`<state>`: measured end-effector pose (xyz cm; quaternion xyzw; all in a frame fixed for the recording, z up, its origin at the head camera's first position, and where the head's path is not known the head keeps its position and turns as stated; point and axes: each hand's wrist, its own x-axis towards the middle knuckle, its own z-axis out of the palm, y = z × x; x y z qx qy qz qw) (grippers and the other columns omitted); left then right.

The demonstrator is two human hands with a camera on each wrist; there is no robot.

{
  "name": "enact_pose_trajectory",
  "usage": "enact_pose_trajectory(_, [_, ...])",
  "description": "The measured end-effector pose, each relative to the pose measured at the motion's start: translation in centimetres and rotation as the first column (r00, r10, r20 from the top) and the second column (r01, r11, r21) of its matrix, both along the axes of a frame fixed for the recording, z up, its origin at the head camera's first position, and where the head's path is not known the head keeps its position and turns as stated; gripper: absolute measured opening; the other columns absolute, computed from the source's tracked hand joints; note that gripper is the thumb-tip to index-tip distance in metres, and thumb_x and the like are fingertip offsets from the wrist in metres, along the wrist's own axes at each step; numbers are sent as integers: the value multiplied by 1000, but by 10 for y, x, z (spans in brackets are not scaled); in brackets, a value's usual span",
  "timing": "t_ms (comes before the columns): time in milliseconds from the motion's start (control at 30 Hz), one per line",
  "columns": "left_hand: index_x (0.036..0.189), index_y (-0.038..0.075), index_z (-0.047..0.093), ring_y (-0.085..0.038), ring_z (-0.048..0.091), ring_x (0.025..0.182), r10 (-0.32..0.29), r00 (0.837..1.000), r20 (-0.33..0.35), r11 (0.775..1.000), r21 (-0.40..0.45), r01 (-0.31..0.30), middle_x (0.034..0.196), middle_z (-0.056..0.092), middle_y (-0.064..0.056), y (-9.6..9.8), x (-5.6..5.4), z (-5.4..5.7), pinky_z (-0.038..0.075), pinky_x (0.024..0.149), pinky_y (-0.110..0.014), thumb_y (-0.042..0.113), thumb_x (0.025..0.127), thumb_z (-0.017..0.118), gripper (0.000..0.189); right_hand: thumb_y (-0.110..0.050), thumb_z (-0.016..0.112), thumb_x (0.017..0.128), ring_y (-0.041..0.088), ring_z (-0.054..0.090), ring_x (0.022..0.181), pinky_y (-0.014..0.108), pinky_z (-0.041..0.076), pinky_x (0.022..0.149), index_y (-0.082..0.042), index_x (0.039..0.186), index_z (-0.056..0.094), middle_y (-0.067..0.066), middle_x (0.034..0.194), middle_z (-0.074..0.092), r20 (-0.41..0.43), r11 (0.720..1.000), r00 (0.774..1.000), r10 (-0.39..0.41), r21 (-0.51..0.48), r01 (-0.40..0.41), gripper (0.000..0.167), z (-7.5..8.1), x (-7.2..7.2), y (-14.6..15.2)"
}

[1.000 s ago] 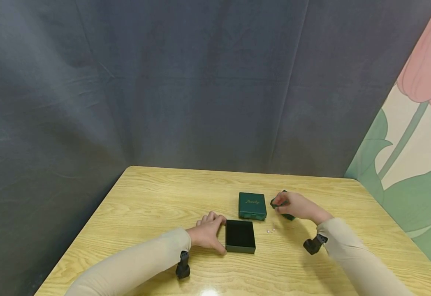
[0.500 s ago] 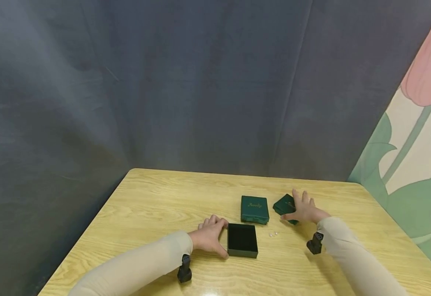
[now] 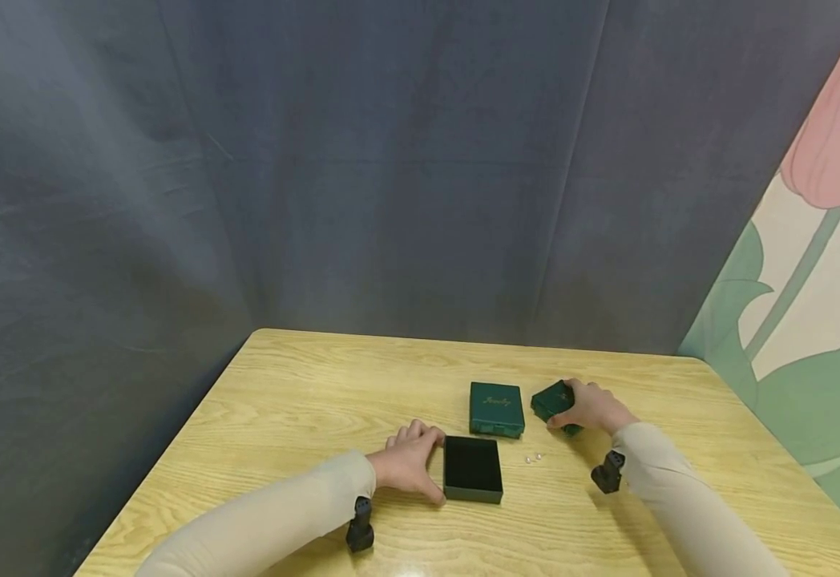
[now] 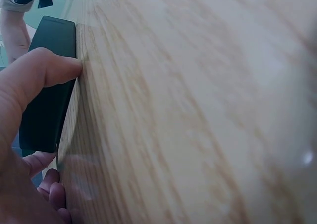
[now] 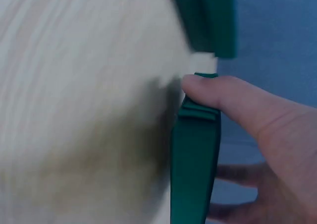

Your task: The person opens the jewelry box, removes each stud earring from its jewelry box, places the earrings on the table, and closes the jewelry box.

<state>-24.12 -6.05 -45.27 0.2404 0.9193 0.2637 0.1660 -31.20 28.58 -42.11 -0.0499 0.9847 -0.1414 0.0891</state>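
In the head view, a square dark-green box with gold script on its lid [image 3: 497, 409] lies closed on the pale wood-grain bench [image 3: 333, 377]. Just on its near side, slightly to the left, sits an open square dark-green box with a black interior [image 3: 473, 469]. The left hand [image 3: 407, 461] spans the left side of that open box, its grip spread wide, with the thumb at the near corner and a finger at the far one. Two tiny pale shiny pieces [image 3: 533, 457] lie near the gold-script box, on its near side and to the right. Farther right of the gold-script box, and apart from it, a small green box [image 3: 550, 397] sits at an angle in the grip of the right hand [image 3: 589, 407], thumb on the near side and fingers over the far side.

In the left wrist view, the left thumb bends across the open box's outer wall, its tip near the bench, while other fingers rest beyond the end of that wall.

In the right wrist view, the right thumb presses one end of the small green box, with fingers behind it. Whether the base fully meets the bench cannot be told. Part of another green box shows blurred, apart from it.
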Motion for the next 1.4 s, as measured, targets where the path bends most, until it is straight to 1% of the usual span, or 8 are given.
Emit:
enact_pose_trajectory(200, [134,23,43,-18,29,98,-3,1000,-7,1000,-8,3,115,34,3,-1,-1,-1,25,83,-33,39,66,86,82,-54,75,76,46,56,99,54,48,78,10,143,33,41,124,45,-118,999,993,19,-45,-24,102,34,11,-21])
enact_pose_trajectory(333, [134,23,44,-18,30,97,-7,1000,-18,1000,-12,7,113,34,3,-1,-1,-1,25,82,-33,41,66,85,81,-59,73,76,47,54,107,55,47,85,5,147,30,41,134,40,-182,991,981,71,-98,-90,105,53,19,-42])
enact_pose_trajectory(467, [133,23,45,-18,30,97,-7,1000,-26,1000,-13,7,113,35,3,-1,-1,-2,25,81,-33,40,66,86,81,-53,74,79,47,47,122,58,42,95,-5,151,28,33,145,34,-204,957,965,162,-207,-205,98,58,31,-64])
enact_pose_trajectory(700, [132,22,45,-17,32,96,-5,999,-38,1000,-22,4,113,36,3,-1,-3,-2,26,80,-31,41,64,85,81,-48,78,77,31,48,120,48,44,92,-23,152,30,13,144,42,-209,867,919,334,-315,-386,93,48,54,-95])
enact_pose_trajectory(800, [133,21,45,-17,33,96,-10,999,-43,999,-35,8,115,37,2,-1,-4,-2,26,79,-31,43,65,85,81,-45,80,77,30,47,122,48,44,92,-26,151,31,11,143,41,-182,844,903,389,-323,-428,91,39,63,-104])
enact_pose_trajectory(1033, [149,14,33,-17,33,100,-6,999,-37,999,-46,4,125,37,-2,0,-3,-2,27,80,-31,43,65,85,103,-52,77,77,41,31,138,58,40,98,-27,152,31,17,150,32,-62,827,864,500,-263,-497,92,21,77,-114])
enact_pose_trajectory(1200, [149,16,33,-17,33,99,-5,999,-38,999,-41,3,122,37,-2,1,-3,-3,27,81,-31,40,65,86,103,-53,77,76,33,41,129,50,44,94,-24,151,33,13,144,38,-28,821,839,544,-189,-539,91,14,80,-115])
enact_pose_trajectory(1400, [144,15,38,-17,32,97,-4,999,-41,998,-55,2,118,36,-1,2,-3,-3,26,80,-31,41,64,86,97,-54,77,75,29,45,125,48,45,94,-23,150,37,10,140,43,-58,811,815,576,-86,-579,90,8,80,-115])
